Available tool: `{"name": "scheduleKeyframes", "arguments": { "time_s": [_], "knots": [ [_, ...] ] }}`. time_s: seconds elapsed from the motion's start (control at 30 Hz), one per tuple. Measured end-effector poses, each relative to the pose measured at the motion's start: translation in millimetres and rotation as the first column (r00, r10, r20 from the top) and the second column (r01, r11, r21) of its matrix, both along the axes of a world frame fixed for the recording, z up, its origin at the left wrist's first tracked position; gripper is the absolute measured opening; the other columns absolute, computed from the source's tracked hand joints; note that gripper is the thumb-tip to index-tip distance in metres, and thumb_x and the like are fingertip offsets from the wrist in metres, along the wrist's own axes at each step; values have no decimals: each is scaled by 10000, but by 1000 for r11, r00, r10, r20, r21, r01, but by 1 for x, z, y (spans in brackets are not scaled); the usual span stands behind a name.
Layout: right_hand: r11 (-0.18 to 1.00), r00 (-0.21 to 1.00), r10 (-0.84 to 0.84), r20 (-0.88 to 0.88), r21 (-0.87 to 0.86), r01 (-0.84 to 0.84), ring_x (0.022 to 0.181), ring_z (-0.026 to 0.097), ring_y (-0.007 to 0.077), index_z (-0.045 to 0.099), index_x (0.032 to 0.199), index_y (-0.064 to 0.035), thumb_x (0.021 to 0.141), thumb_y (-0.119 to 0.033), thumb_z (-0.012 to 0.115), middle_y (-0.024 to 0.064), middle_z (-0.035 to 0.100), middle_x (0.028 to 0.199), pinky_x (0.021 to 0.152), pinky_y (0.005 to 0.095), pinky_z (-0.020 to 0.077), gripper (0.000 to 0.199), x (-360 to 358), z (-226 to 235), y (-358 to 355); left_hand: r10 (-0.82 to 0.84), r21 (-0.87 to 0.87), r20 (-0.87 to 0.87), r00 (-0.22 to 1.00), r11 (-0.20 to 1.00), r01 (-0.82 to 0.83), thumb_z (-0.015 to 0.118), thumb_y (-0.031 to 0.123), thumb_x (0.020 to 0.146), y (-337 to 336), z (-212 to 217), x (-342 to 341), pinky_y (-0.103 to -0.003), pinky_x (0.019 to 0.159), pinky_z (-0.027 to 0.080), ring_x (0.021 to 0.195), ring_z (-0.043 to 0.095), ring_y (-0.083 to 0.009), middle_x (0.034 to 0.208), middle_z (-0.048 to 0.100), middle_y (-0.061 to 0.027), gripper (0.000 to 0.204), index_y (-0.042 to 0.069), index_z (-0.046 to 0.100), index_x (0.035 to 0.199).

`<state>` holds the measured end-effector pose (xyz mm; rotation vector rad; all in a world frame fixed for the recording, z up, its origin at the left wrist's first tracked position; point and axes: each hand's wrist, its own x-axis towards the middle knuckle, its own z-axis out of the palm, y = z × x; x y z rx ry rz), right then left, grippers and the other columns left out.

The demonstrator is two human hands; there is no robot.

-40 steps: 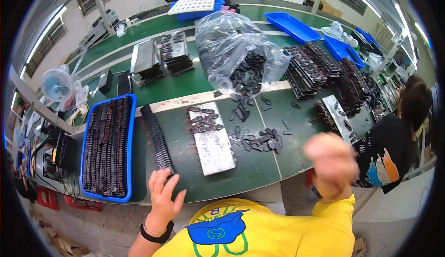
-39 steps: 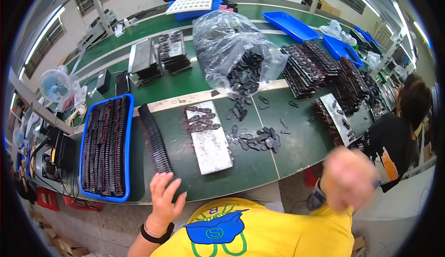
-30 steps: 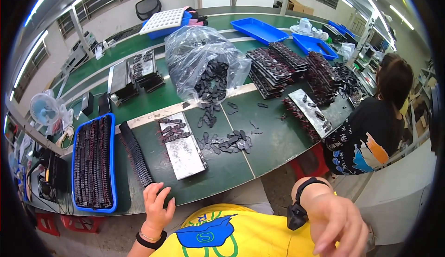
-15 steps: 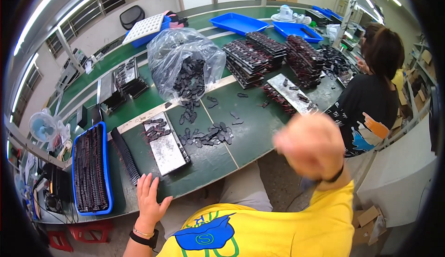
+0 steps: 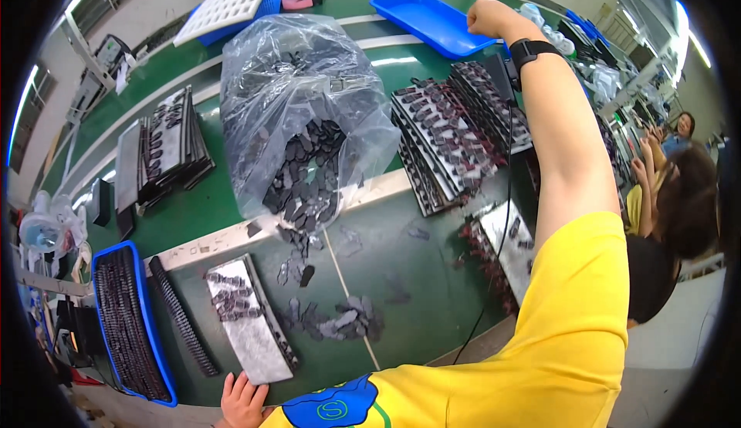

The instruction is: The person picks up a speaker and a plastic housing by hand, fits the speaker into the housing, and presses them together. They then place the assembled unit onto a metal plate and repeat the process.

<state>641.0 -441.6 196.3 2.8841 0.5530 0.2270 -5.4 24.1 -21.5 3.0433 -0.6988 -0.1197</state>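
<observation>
My left hand [image 5: 244, 402] rests at the near table edge with its fingers extended, by the near end of a silver metal plate [image 5: 261, 345]. Small dark parts with reddish wires [image 5: 233, 297] lie in rows on that plate. My right arm stretches far forward, and my right hand [image 5: 491, 19] hangs over the right end of an empty-looking blue tray [image 5: 424, 17]. Its fingers are curled closed, and whatever they may hold is hidden. Beside the plate lie a scattered heap of flat black pieces [image 5: 343, 321] and a long dark strip of stacked parts [image 5: 182, 316].
A big clear plastic bag [image 5: 255, 81] spills black pieces. Loaded plates [image 5: 440, 142] are stacked at right, with more plates [image 5: 166, 146] at left. A blue bin [image 5: 96, 274] holds rows of dark parts. A black cable [image 5: 494, 262] hangs near my right arm. People sit at far right.
My right hand has gone from near my body out to the far blue tray, the arm now fully extended. The view has shifted forward. My left hand stays near the plate.
</observation>
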Motion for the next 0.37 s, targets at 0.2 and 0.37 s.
{"name": "scheduleKeyframes", "arguments": {
  "time_s": [0.2,0.37],
  "knots": [
    [998,924,-53,-378,-62,32,971,644,294,718,993,-146,767,-277,688,110,694,1009,834,423,498,264,98,-50,-2,47,-62,-173,984,996,-59,589,343,740,-3,11,5,-572,1019,302,1127,485,-320,1110,562,-111,324,120,631,971],
    [971,860,-181,-477,-225,80,1160,561,227,681,1147,-187,798,-383,693,105,665,1135,1026,326,370,401,126,-88,15,62,-99,-285,957,991,-94,585,320,738,-9,20,11,-566,1049,263,1159,460,-313,1157,538,-119,309,127,636,974]
  ]
}}
